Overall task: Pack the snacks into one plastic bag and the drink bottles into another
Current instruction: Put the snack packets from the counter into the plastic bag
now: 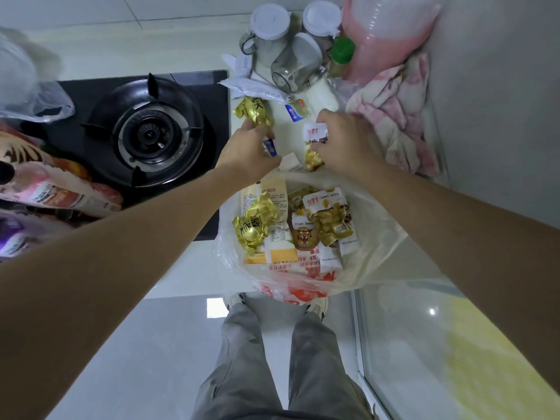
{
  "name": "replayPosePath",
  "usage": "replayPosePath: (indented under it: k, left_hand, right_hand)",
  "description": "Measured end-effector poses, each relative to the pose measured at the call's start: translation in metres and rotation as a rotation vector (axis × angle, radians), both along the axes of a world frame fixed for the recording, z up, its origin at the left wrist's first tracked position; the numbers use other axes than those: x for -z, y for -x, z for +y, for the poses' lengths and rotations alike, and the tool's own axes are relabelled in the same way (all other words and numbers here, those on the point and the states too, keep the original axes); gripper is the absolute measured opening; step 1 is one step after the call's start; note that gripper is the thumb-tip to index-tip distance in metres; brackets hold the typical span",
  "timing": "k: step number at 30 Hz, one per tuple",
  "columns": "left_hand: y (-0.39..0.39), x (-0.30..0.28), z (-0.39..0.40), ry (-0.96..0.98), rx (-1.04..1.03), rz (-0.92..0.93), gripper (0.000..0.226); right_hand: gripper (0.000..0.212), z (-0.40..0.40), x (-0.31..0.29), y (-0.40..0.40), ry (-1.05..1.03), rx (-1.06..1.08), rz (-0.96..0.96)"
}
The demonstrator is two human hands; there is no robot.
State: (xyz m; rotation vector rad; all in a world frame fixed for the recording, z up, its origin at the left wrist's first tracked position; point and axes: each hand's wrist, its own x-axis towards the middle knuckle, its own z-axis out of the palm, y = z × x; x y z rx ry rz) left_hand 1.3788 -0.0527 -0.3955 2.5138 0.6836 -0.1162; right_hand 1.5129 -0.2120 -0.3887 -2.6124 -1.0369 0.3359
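Note:
A clear plastic bag [372, 237] lies open at the counter's front edge, holding several snack packets, among them a gold foil one [254, 222]. Beyond the bag, my left hand [247, 153] holds a small blue-and-white packet [270, 147], with its fingertips touching a gold foil snack [254, 112] on the counter. My right hand [345, 144] grips a white-and-yellow snack packet [315, 140] just past the bag's mouth. A small blue-and-red packet [297, 112] and a white packet [289, 162] lie loose between my hands.
A black gas stove [151, 131] sits to the left. Packaged goods [54, 189] and a thin plastic bag [33, 95] crowd the far left. Lidded glass jars [269, 31], a green-capped bottle [342, 56], a pink bag [385, 34] and a crumpled cloth [400, 110] stand behind and to the right.

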Motion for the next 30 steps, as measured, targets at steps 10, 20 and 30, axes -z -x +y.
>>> replayPosePath:
  k: [10, 20, 30]
  left_hand:
    - [0.053, -0.056, -0.04, -0.007, 0.073, -0.102, 0.047]
    - [0.088, -0.058, -0.099, -0.049, 0.237, 0.07, 0.044]
    - [0.088, -0.048, -0.104, -0.168, 0.211, 0.073, 0.05]
  right_hand:
    - [0.022, -0.043, -0.044, 0.042, -0.334, 0.139, 0.28]
    - [0.028, -0.099, -0.022, 0.103, -0.099, 0.009, 0.373]
    - [0.024, -0.088, -0.03, 0.098, -0.117, -0.041, 0.159]
